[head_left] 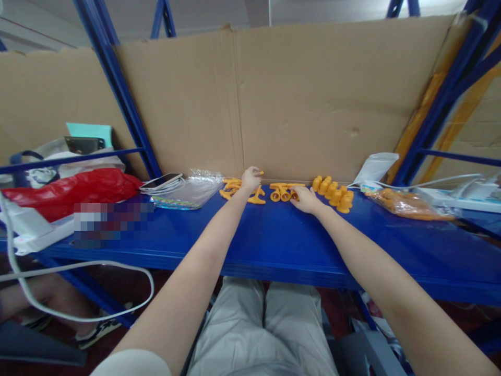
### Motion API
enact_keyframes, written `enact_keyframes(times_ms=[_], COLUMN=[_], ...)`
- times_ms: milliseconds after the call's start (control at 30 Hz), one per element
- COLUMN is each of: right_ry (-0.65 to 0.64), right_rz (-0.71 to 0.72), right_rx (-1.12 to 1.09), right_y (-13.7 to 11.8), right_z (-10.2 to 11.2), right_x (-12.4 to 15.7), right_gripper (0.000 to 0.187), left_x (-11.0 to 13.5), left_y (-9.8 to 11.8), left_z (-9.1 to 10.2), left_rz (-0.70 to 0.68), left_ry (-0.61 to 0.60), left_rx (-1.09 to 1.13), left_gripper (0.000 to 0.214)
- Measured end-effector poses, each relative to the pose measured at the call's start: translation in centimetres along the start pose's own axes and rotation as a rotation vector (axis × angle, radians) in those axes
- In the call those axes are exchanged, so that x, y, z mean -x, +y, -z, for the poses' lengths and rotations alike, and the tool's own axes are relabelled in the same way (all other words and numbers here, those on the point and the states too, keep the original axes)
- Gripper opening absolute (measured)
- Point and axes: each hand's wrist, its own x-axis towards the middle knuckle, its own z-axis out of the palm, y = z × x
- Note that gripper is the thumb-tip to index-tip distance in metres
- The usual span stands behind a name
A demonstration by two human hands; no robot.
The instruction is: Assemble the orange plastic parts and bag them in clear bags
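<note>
I am pinching an orange piece (260, 173) in my left hand (250, 179), above the T-shaped parts (234, 186) at the blue shelf's (274, 240) back. My right hand (306, 200) is touching the funnel pieces (282, 195) there, grip unclear; I judge steadying them stops rolling.

Blue metal shelf board (274, 245), running left to right across the near scene, glossy under even, soft light. Far side closed by tall brown cardboard sheet (313, 99), creased, with a vertical seam near the middle; a second cardboard panel (35, 94) at far left. Blue steel upright (117, 89) slanting at left, blue frame struts (450, 94) at right with a yellow-orange beam (465, 117) behind them, pale wall (219, 13) above the cardboard, dark reddish floor (129, 292) below the shelf.
</note>
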Motion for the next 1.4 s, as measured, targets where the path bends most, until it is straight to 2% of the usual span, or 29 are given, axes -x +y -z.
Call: enact_keyframes(times_ms=[100, 200, 300, 400, 533, 667, 833, 1067, 1167, 1300, 1400], right_ry=[0.003, -0.014, -0.028, -0.040, -0.040, -0.011, -0.008, -0.024, -0.031, -0.012, -0.008], right_rz=[0.007, 0.006, 0.003, -0.009, -0.013, 0.007, 0.007, 0.007, 0.012, 0.022, 0.021], right_rx=[0.004, 0.011, 0.013, 0.015, 0.019, 0.018, 0.010, 0.006, 0.012, 0.006, 0.006], right_y=[0.1, 0.1, 0.0, 0.0, -0.1, -0.1, -0.1, -0.5, -0.5, -0.3, -0.2], right_z=[-0.1, 0.0, 0.2, 0.3, 0.2, -0.3, -0.4, 0.0, -0.1, -0.3, -0.2], right_x=[0.0, 0.0, 0.0, 0.1, 0.0, -0.2, -0.1, 0.1, 0.0, 0.0, 0.0], right_gripper=[0.044, 0.045, 0.046, 0.048, 0.048, 0.044, 0.044, 0.045, 0.045, 0.043, 0.042], left_x=[-0.2, -0.6, -1.0, -0.9, 0.3, 2.4, 4.7, 6.1, 6.5, 6.9, 7.0], left_y=[0.4, 1.2, 2.4, 3.8, 5.6, 6.4, 5.4, 2.1, 1.4, 1.4, 1.4], left_z=[0.5, 1.0, 1.3, 1.9, 3.1, 3.8, 3.5, 3.6, 3.9, 4.3, 4.5], left_rz=[-0.058, -0.123, -0.131, -0.134, -0.193, -0.211, -0.232, -0.303, -0.294, -0.195, -0.171], left_ry=[0.008, 0.065, 0.106, 0.096, 0.068, -0.003, -0.039, -0.074, -0.180, -0.354, -0.401], left_rx=[-0.068, -0.106, -0.063, -0.056, -0.102, -0.140, -0.215, -0.435, -0.490, -0.412, -0.425], left_gripper=[0.028, 0.018, 0.013, 0.008, 0.012, 0.014, 0.020, 0.033, 0.035, 0.034, 0.031])
